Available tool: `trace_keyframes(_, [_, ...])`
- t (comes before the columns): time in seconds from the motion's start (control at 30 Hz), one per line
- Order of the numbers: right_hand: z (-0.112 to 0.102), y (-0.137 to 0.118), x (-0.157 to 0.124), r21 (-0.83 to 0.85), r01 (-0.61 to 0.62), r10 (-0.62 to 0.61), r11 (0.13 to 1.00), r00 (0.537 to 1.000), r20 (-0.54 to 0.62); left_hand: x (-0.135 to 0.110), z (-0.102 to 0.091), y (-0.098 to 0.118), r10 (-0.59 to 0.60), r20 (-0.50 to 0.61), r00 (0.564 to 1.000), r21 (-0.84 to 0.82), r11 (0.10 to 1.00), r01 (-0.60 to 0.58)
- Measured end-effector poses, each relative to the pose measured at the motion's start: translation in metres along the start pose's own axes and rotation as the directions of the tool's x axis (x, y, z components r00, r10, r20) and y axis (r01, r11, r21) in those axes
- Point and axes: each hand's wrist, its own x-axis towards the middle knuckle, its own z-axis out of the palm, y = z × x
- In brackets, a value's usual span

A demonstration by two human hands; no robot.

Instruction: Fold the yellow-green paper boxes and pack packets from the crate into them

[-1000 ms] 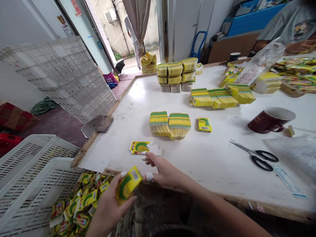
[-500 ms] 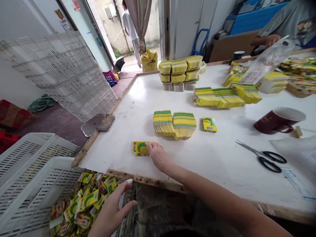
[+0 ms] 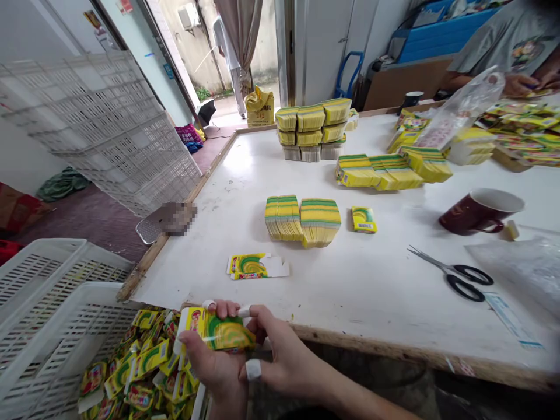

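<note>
My left hand (image 3: 214, 367) is closed around a small yellow-and-green printed carton (image 3: 225, 333), held at the table's near edge above the crate. At the carton's right end is my right hand (image 3: 284, 356), its fingers and thumb curled against it; their exact grip is partly hidden. White tape wraps some of my fingertips and my right thumb. Just beyond my hands, a flattened carton (image 3: 251, 266) lies on the table with its white end flap out. Two bundles of stacked flat cartons (image 3: 301, 221) stand behind it, with a single small carton (image 3: 363, 220) to their right.
White crates (image 3: 48, 326) stand at lower left, one heaped with yellow cartons (image 3: 140, 367). More carton stacks (image 3: 311, 129) stand farther back. Scissors (image 3: 455, 274) and a maroon mug (image 3: 481, 211) are on the right. A person (image 3: 511, 52) works across the table.
My right hand has left the flattened carton on the table and come down to my left hand. My left hand, open before, now holds a carton. The view has shifted slightly.
</note>
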Motion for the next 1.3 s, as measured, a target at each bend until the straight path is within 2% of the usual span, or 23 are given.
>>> trace_keyframes(0.1, [-0.008,0.000,0.002,-0.007,-0.022,0.021,1.000,0.998,-0.053,0.000,-0.006,-0.006,-0.033,0.040,0.999,0.146,0.989,0.026])
trace_keyframes(0.17, [-0.019,-0.002,0.004,0.035,-0.021,0.025,0.999,0.995,-0.101,-0.002,-0.015,-0.010,-0.036,0.125,0.992,0.278,0.960,0.000])
trace_keyframes(0.23, [-0.033,-0.004,0.004,0.034,-0.003,0.008,0.999,0.989,-0.145,-0.004,-0.024,-0.013,-0.039,0.145,0.989,0.410,0.912,-0.024])
trace_keyframes(0.3, [-0.048,-0.007,0.001,-0.062,0.019,-0.030,0.998,0.984,-0.173,-0.002,-0.034,-0.010,-0.041,0.112,0.993,0.529,0.848,-0.025])
trace_keyframes(0.37, [-0.063,-0.009,-0.003,-0.226,0.077,-0.120,0.971,0.976,-0.183,0.006,-0.043,0.000,-0.106,0.153,0.982,0.625,0.780,-0.013])
trace_keyframes(0.4, [-0.070,-0.010,-0.004,-0.323,0.123,-0.188,0.938,0.966,-0.177,0.011,-0.046,0.008,-0.156,0.227,0.961,0.647,0.762,-0.029])
trace_keyframes(0.43, [-0.076,-0.012,-0.006,-0.433,0.173,-0.261,0.885,0.953,-0.152,0.017,-0.049,0.016,-0.211,0.324,0.922,0.653,0.755,-0.057])
trace_keyframes(0.5, [-0.084,-0.017,-0.010,-0.654,0.257,-0.386,0.711,0.921,-0.058,0.027,-0.049,0.033,-0.229,0.535,0.813,0.589,0.791,-0.164])
trace_keyframes(0.53, [-0.084,-0.020,-0.011,-0.739,0.285,-0.417,0.611,0.909,0.005,0.029,-0.046,0.039,-0.247,0.570,0.783,0.618,0.758,-0.210])
trace_keyframes(0.6, [-0.080,-0.026,-0.015,-0.820,0.335,-0.417,0.465,0.899,0.131,0.026,-0.036,0.042,-0.347,0.563,0.750,0.749,0.597,-0.287])
trace_keyframes(0.63, [-0.077,-0.028,-0.017,-0.822,0.365,-0.410,0.438,0.894,0.179,0.023,-0.029,0.040,-0.403,0.533,0.744,0.813,0.489,-0.317])
trace_keyframes(0.7, [-0.068,-0.027,-0.020,-0.792,0.397,-0.426,0.464,0.884,0.194,0.013,-0.017,0.027,-0.478,0.481,0.735,0.874,0.327,-0.359])
trace_keyframes(0.73, [-0.065,-0.024,-0.021,-0.768,0.381,-0.451,0.514,0.882,0.136,0.008,-0.014,0.019,-0.480,0.474,0.738,0.880,0.291,-0.376])
trace_keyframes(0.8, [-0.063,-0.014,-0.021,-0.676,0.281,-0.468,0.682,0.877,-0.108,0.000,-0.013,0.002,-0.415,0.467,0.781,0.884,0.237,-0.403])
trace_keyframes(0.87, [-0.064,-0.003,-0.018,-0.452,0.178,-0.348,0.874,0.879,-0.327,-0.006,-0.021,-0.014,-0.269,0.484,0.833,0.874,0.195,-0.445])
trace_keyframes(0.93, [-0.065,0.004,-0.013,-0.152,0.119,-0.165,0.981,0.927,-0.338,-0.009,-0.033,-0.027,-0.123,0.528,0.841,0.847,0.148,-0.510])
trace_keyframes(1.0, [-0.063,0.005,-0.008,0.107,0.045,-0.018,0.993,0.970,-0.244,-0.011,-0.041,-0.038,-0.054,0.585,0.809,0.810,0.083,-0.580])
trace_keyframes(1.1, [-0.057,0.002,-0.003,0.323,-0.087,0.138,0.942,0.980,-0.140,-0.013,-0.043,-0.044,-0.065,0.666,0.743,0.746,0.074,-0.662])
trace_keyframes(1.2, [-0.055,0.000,-0.001,0.287,-0.115,0.157,0.951,0.979,-0.130,-0.013,-0.037,-0.040,-0.074,0.702,0.708,0.711,0.119,-0.693])
trace_keyframes(1.3, [-0.057,0.000,-0.002,0.150,-0.079,0.107,0.986,0.976,-0.188,-0.012,-0.033,-0.034,-0.083,0.691,0.718,0.722,0.139,-0.678])
